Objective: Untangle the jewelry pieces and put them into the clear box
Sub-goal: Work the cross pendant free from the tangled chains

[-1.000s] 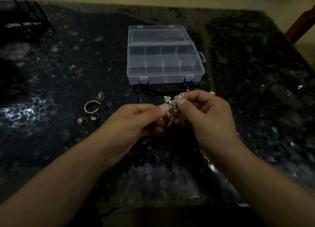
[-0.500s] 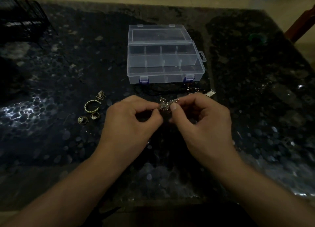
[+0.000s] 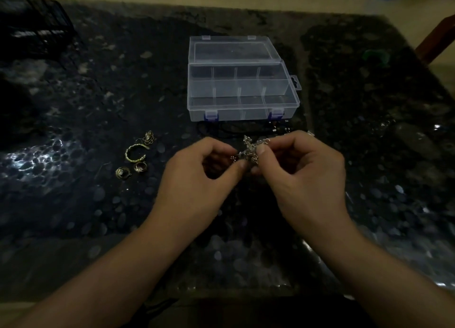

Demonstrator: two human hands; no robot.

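Head view: left hand point(image 3: 197, 180), right hand point(image 3: 302, 177) pinch silver tangle point(image 3: 248, 151) near clear box point(image 3: 242, 112) front edge.

An open compartment box point(image 3: 242, 91) sits on a table point(image 3: 369, 155), its lid lying flat behind it. In front of the box, a left hand point(image 3: 197, 177) and right hand point(image 3: 302, 177) hold a tangled chain point(image 3: 248, 150) between them above the tabletop. A bangle point(image 3: 135, 153), two rings point(image 3: 131, 170) and an earring point(image 3: 148, 137) lie on the table to the box's front left.
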